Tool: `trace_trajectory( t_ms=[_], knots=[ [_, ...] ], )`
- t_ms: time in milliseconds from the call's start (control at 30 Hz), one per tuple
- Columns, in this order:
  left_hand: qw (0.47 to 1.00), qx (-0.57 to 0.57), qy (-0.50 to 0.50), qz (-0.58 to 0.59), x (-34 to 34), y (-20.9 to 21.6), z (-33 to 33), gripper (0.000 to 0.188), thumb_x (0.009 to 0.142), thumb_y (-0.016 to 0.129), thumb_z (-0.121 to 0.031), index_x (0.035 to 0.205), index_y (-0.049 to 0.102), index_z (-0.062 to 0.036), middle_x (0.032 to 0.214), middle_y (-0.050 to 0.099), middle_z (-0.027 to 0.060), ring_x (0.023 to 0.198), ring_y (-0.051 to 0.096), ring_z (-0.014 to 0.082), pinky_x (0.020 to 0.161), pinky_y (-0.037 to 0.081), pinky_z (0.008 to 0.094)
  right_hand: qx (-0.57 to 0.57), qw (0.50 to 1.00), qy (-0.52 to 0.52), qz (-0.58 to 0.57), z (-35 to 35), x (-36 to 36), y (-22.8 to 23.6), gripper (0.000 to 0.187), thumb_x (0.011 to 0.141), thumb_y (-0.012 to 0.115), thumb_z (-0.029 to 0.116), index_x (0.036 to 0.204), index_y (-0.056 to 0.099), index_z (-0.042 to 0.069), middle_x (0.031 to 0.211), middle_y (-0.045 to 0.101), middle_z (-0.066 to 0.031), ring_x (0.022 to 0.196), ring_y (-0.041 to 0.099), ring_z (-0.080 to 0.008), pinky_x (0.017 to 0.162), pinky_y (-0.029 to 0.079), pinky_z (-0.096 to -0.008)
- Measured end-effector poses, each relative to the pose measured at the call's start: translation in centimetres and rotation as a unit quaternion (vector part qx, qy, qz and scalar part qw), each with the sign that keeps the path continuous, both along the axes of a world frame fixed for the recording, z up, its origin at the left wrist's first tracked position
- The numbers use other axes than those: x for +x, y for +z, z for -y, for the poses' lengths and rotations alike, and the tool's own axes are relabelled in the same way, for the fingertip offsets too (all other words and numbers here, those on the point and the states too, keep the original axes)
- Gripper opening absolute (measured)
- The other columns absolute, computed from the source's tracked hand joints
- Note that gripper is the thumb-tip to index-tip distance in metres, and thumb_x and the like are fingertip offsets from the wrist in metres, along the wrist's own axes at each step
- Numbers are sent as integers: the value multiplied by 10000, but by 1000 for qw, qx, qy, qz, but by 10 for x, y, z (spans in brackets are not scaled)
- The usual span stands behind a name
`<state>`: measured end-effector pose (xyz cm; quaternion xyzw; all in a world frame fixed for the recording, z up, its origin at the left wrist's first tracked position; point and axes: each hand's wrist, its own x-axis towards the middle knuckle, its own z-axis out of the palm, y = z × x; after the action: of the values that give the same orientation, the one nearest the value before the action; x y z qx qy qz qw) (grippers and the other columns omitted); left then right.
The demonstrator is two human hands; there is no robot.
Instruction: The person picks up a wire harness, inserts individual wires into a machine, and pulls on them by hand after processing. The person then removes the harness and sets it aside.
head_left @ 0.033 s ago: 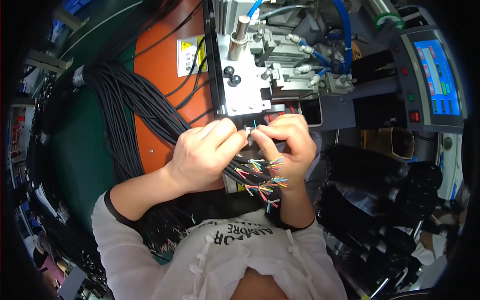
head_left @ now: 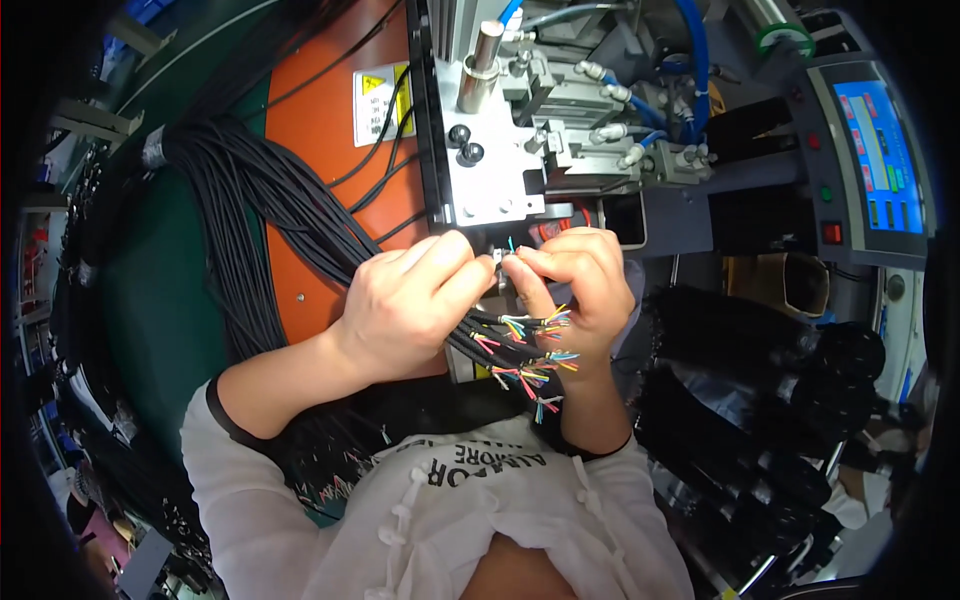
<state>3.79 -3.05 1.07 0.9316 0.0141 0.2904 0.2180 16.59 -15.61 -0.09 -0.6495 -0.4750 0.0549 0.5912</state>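
Here's the orange table [head_left: 315, 130], its bare surface giving room to my left, while the machine [head_left: 490, 185] crowds in with its near edge just beyond my fingertips, and the thick bundle of black cables [head_left: 300, 215] sweeps down across the table to my left hand [head_left: 410, 300]. Both hands, left and right [head_left: 580, 280], are pinched narrow on a cable end [head_left: 503, 258] right below that edge, pale and glinting, a thin blue-green wire [head_left: 511, 243] poking up, with stripped-back, multicoloured wire ends [head_left: 525, 375] fanning out beneath!
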Motion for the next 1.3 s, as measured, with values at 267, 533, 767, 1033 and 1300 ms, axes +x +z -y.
trace_trajectory(
  t_ms=[267,533,767,1033,1300],
  knots=[
    [1000,7,11,14,-3,-6,4,240,657,648,-96,883,623,-18,751,519,33,633,575,155,481,434,275,-41,996,48,57,9,13,2,181,681,787,30,822,674,30,784,651,-53,736,605,-197,685,455,-302],
    [998,11,29,63,1,-8,1,195,663,643,-90,850,620,-38,727,496,18,597,545,137,459,411,257,38,990,78,-110,4,9,-2,161,686,779,18,808,674,19,776,660,-61,734,612,-199,678,462,-299],
    [996,68,29,45,2,-4,4,174,669,638,-89,836,614,-50,723,468,8,584,514,121,452,397,247,-65,991,117,23,11,22,17,204,630,773,-65,782,647,-14,765,623,-82,714,594,-203,668,473,-302],
    [996,54,58,34,2,-13,7,183,656,641,-91,834,615,-54,724,454,2,573,496,101,437,375,235,-32,965,-14,261,6,10,4,195,640,782,-20,772,645,21,724,604,-74,688,580,-220,648,463,-309],
    [997,73,28,14,-2,-11,6,250,639,654,-90,881,655,-30,709,466,6,570,511,113,450,396,238,-199,960,189,-55,20,27,3,132,719,735,6,785,622,-6,748,597,-72,725,572,-185,669,449,-289]
  ],
)
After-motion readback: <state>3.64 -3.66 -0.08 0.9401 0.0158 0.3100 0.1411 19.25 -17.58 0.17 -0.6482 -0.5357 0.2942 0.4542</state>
